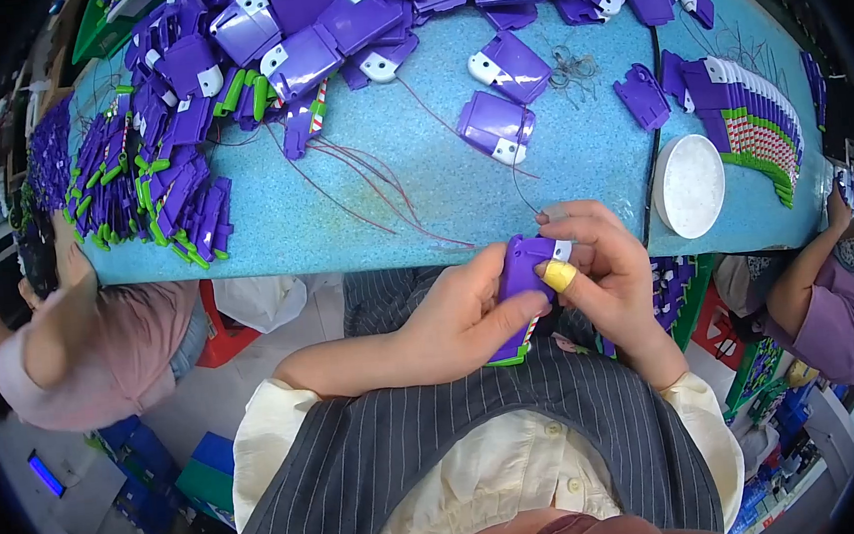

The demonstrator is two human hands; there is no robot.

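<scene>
Just over the table's near edge, I hold a purple plastic casing [520,272] with a white corner, a green end and a red-and-white striped side. My left hand [456,315] is closed around its left side, thumb across the front. With fingers bent, my right hand [603,268] grips the white corner; yellow tape wraps its thumb. A thin dark wire [525,194] runs up from near the right fingertips towards a loose purple shell [496,126] on the table. Beyond that shell lies another purple shell [510,67] with a white end.
Purple shells [334,43] are heaped along the far side. Green-tipped purple pieces [154,178] pile up at left, beside loose red wires [370,176]. A white bowl [690,186] stands at right near a fanned row of casings [752,126]. People sit at both sides.
</scene>
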